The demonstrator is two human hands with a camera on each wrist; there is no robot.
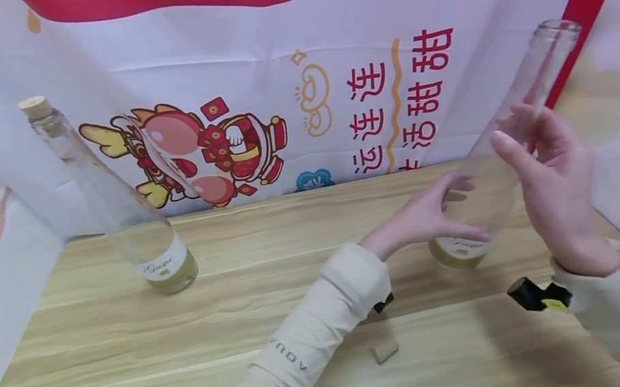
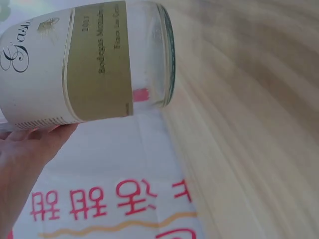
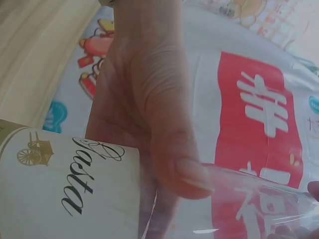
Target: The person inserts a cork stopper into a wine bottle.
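Note:
A clear, tall-necked glass bottle (image 1: 463, 255) with a white and olive-gold label leans at the right, its mouth uncorked. My left hand (image 1: 414, 220) grips its body just above the label, thumb on the near side and fingers round the far side. Higher up, my right hand (image 1: 560, 184) holds the bottle near the base of its neck between thumb and fingers. The left wrist view shows the label and thick glass base (image 2: 167, 55) close up; whether the base touches the table cannot be told. In the right wrist view my left thumb (image 3: 192, 177) presses the glass.
A matching bottle (image 1: 163, 264) stands at the left with a cork (image 1: 35, 107) in its mouth. On the wooden table (image 1: 161, 372) a small tan cork (image 1: 385, 349) lies near my left forearm. A printed cloth (image 1: 271, 41) hangs behind the table.

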